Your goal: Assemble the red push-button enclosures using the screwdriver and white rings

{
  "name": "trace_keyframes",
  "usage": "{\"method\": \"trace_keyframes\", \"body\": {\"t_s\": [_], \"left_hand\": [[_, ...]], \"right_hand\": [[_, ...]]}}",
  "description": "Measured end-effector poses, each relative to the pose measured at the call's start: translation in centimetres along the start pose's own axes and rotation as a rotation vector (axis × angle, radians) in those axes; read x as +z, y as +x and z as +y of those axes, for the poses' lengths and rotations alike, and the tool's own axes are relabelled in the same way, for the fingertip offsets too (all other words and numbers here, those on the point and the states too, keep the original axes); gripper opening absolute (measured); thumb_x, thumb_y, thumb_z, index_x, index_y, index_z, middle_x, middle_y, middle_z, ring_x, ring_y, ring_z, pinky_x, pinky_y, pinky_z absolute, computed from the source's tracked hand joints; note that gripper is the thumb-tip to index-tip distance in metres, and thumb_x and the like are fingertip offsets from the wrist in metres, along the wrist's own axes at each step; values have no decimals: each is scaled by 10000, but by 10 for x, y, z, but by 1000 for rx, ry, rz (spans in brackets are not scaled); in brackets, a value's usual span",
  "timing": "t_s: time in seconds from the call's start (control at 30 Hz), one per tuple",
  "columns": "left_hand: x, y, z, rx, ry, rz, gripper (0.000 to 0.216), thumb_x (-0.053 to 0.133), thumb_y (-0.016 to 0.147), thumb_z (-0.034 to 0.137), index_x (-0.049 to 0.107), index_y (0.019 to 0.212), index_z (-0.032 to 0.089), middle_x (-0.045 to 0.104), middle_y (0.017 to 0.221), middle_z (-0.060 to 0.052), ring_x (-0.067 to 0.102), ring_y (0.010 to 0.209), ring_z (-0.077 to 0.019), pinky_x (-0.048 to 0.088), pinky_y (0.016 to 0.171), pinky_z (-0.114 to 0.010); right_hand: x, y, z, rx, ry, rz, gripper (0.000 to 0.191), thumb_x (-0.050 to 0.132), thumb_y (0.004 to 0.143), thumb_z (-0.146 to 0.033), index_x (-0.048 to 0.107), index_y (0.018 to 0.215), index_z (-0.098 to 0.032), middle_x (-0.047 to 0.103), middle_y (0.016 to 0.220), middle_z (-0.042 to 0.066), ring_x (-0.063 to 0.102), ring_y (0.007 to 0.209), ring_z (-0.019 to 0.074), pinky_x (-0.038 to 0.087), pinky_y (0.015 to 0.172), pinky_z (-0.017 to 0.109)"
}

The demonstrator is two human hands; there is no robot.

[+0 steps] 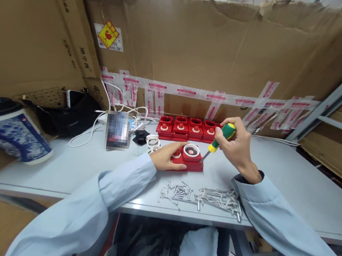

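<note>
A red box-shaped device (194, 164) with a white ring on top lies on the table in front of me. My left hand (167, 156) is closed over its left end and grips it. In my right hand (238, 141) is a screwdriver (226, 135) with a green and yellow handle. Its shaft slants down to the left, and the tip is at the device's right side; whether it sits in a screw is too small to tell. Nearer to me lie several loose screws (182, 191) and a bundle of white cords with metal rods (220, 199).
Several similar red devices (188, 129) stand in a row at the back. White rings (152, 141), a black part (141, 136), a blurred phone-like object (118, 132) and white cables (87, 134) lie to the left. A blue-patterned cup (17, 136) stands far left. Cardboard (184, 42) walls the back.
</note>
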State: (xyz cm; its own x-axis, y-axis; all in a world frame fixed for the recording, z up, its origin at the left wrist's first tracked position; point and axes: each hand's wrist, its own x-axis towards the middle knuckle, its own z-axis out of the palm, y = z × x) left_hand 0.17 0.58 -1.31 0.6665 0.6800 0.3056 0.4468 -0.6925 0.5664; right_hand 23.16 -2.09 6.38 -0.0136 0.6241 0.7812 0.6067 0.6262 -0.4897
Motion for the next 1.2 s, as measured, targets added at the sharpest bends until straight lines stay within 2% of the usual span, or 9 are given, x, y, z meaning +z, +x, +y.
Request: {"method": "trace_keyframes", "body": {"t_s": [0.53,0.7,0.8,0.87,0.93,1.07,1.2], "left_hand": [[-2,1,-1,23,15,-17,772,659,748,490,324,1377,193,448,1394,-125,450,1263,-282,367,1060,-420],[0,0,-3,21,13,-23,768,657,750,498,322,1379,211,460,1378,-119,470,1237,-288,398,1028,-423],[-1,-2,-1,1,69,-20,794,655,746,524,306,1395,227,475,1349,-129,484,1211,-307,403,1007,-465],[-7,0,7,25,132,33,806,653,747,534,287,1407,251,460,1355,-131,462,1224,-325,382,1009,-513],[-18,6,23,108,162,135,759,636,781,499,280,1410,265,435,1375,-129,426,1252,-321,356,1023,-533],[-45,34,67,425,122,313,440,511,903,287,407,1329,247,507,1288,-101,480,1187,-232,386,1015,-432],[-60,64,96,468,227,169,343,481,901,182,482,1242,215,568,1128,-80,559,1018,-193,451,907,-365]], "right_hand": [[1,1,-4,-61,-76,32,121,606,778,-245,500,830,-219,432,576,-74,366,468,68,335,468,211],[3,3,-10,-110,-123,-66,144,589,810,-319,492,838,-217,433,559,-73,376,456,73,333,477,217],[4,4,-14,-127,-199,-123,200,554,835,-402,507,885,-214,455,568,-62,406,462,85,329,487,229],[6,4,-16,-132,-231,-145,231,515,859,-420,512,956,-210,489,600,-50,434,473,93,339,505,236],[7,4,-16,-150,-219,-186,244,487,877,-390,496,1034,-204,505,629,-44,445,475,95,348,510,239],[10,3,-9,-200,-125,-256,315,509,851,-331,424,1115,-182,492,632,-50,475,489,111,359,501,243],[8,2,2,-81,-27,-267,366,545,815,-355,395,1094,-171,466,590,-66,469,460,126,349,452,252]]}}
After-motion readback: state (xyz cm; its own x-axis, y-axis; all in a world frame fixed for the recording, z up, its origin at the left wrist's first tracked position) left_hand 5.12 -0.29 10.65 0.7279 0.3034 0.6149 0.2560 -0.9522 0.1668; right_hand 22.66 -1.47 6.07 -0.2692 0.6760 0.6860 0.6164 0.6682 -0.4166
